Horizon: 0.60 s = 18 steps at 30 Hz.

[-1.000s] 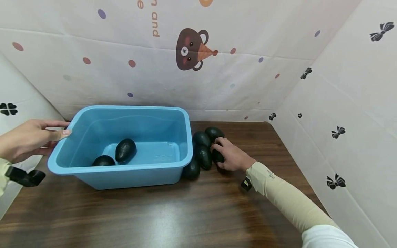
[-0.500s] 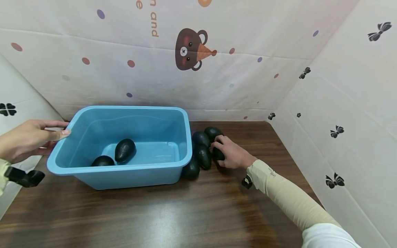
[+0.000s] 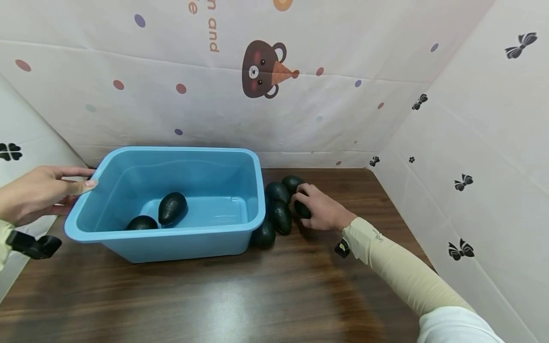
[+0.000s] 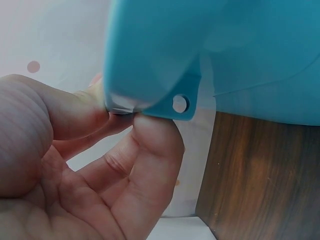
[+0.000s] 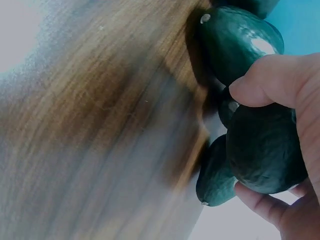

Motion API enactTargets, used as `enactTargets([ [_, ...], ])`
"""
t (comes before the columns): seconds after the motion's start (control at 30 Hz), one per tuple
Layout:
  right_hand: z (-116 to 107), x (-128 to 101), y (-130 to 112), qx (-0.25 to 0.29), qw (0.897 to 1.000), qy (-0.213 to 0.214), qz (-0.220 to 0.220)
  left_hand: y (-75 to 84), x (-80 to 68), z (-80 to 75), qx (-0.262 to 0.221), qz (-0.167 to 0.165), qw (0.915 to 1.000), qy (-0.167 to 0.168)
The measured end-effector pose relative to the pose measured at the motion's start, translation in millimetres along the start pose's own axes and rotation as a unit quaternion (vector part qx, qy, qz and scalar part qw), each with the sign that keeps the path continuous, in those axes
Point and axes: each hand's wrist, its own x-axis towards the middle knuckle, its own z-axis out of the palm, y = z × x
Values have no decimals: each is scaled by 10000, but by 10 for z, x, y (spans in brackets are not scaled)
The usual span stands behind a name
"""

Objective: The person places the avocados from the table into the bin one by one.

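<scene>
A blue plastic tub point(image 3: 171, 235) stands on the table with two dark green avocados inside, one point(image 3: 173, 208) near its middle and another point(image 3: 142, 222) by the front wall. My left hand point(image 3: 47, 193) pinches the tub's left rim between thumb and fingers; the left wrist view shows the rim's underside and a small holed tab point(image 4: 181, 103) there. To the right of the tub, my right hand point(image 3: 321, 208) grips an avocado point(image 5: 265, 150), its thumb on one side and fingers on the other. Several more avocados point(image 3: 281, 217) lie clustered between that hand and the tub.
The brown wooden table point(image 3: 223, 300) stretches in front of the tub. A white printed sheet point(image 3: 206, 109) rises close behind the tub, and another patterned panel point(image 3: 472, 143) borders the table on the right.
My right hand has risen slightly with the avocado in its grip, drawing a little away from the cluster. The left hand and the tub have stayed in place.
</scene>
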Motion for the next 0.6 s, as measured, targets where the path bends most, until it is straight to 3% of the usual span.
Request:
enactTargets([
  [0.6,-185,37,-55,-285,9992,144,-241,9,-3,-2,-49,-26,10000,-8],
])
